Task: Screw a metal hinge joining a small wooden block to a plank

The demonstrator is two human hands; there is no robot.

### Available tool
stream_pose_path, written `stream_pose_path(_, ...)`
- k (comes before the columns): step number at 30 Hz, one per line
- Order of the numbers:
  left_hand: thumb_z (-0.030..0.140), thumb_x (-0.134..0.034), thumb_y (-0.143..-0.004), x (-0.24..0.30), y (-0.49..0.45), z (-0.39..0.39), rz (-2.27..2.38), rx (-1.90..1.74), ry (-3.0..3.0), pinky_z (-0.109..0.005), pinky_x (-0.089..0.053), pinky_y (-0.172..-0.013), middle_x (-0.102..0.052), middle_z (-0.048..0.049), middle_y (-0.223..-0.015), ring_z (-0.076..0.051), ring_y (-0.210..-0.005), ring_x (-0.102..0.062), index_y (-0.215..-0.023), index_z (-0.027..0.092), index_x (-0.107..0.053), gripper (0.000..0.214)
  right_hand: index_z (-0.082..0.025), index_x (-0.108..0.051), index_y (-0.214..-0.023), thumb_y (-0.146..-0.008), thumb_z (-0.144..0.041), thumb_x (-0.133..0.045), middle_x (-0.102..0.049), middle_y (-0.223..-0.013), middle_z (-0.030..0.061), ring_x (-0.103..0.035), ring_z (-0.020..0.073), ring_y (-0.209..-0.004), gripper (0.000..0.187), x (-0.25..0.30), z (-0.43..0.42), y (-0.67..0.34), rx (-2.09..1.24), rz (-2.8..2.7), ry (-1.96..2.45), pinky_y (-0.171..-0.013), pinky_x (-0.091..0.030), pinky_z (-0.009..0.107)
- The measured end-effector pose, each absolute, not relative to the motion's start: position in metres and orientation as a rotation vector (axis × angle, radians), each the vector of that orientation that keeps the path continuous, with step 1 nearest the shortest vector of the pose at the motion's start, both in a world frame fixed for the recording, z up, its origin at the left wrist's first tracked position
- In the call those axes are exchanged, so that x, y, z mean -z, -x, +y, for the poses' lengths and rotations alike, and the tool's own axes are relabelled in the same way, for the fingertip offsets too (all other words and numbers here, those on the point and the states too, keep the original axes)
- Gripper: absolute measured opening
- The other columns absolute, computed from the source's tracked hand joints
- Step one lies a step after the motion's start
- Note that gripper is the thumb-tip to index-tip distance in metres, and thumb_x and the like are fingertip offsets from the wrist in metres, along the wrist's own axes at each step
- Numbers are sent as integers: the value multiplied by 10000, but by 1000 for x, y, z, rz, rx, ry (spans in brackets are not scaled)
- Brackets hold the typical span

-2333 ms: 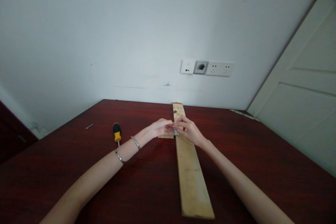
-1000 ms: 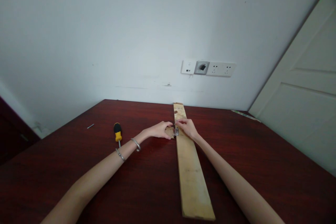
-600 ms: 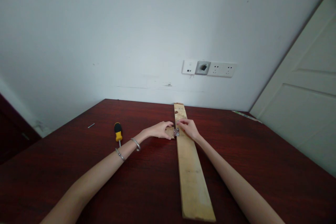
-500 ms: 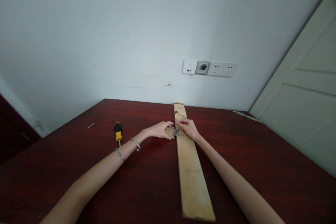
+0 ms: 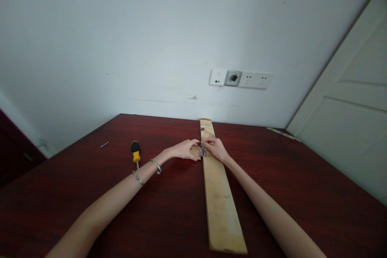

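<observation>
A long pale wooden board [image 5: 222,205] lies lengthwise on the dark red table. At its left edge, a small wooden block [image 5: 195,152] is held by my left hand [image 5: 183,149], thumb on the near side and fingers on the far side. A metal hinge [image 5: 202,152] lies flat across the joint between block and board. My right hand [image 5: 216,148] rests over the board, thumb and forefinger pinched together at the hinge's far end. Whatever is between those fingertips is too small to make out.
A yellow and black screwdriver [image 5: 136,151] lies left of my left forearm, its tip hidden by the arm. Farther left is a small metal rod [image 5: 104,144]. The wall with sockets [image 5: 253,80] rises behind the table [image 5: 163,129]; a flat strip [image 5: 283,134] lies at the back right.
My right fingertips have shifted slightly left, closer to the block and my left fingers. The left hand keeps its hold on the block.
</observation>
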State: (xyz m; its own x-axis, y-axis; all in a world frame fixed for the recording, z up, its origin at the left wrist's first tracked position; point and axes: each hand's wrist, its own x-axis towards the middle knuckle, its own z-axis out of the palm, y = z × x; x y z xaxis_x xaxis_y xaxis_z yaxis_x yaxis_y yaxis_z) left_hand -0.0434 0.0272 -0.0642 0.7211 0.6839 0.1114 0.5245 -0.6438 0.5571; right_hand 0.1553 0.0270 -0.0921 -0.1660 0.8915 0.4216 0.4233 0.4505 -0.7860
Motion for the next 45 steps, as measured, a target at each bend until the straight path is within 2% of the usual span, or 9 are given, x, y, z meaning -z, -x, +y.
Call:
stream_pose_path(13, 245, -790, -587, 63, 45, 28, 916, -456, -2391, -358, -400, -941, -572, -126, -1221, -250, -1115, -544, -1236, 168, -454, 736, -186, -694, -724, -759, -391, -574, -699, -755, 36, -624, 181, -730, 241, 94, 27, -155, -606, -1800, 1089, -730, -472, 292)
stream_pose_path(36, 298, -778, -614, 61, 42, 22, 961, -433, -2418, -362, -365, -950, -541, -149, -1255, -285, -1169, -485, -1306, 151, -380, 811, -197, -729, -749, -743, -289, -607, -687, -854, 56, -620, 193, -818, 153, 95, 27, -156, -599, -1891, 1056, -797, -463, 324)
stream_pose_path(42, 271, -781, -607, 61, 42, 22, 937, -442, -2438, -360, -383, -941, -543, -151, -1222, -275, -1129, -512, -1209, 137, -447, 701, -200, -731, -739, -745, -276, -616, -670, -822, 51, -605, 190, -805, 139, 93, 25, -155, -559, -1934, 1052, -802, -454, 328)
stream_pose_path(45, 260, -781, -603, 62, 41, 22, 936, -456, -2414, -360, -385, -947, -536, -152, -1220, -270, -1129, -514, -1211, 135, -431, 712, -199, -731, -753, -751, -269, -612, -663, -828, 49, -602, 188, -806, 138, 94, 25, -155, -530, -1962, 1051, -796, -454, 320)
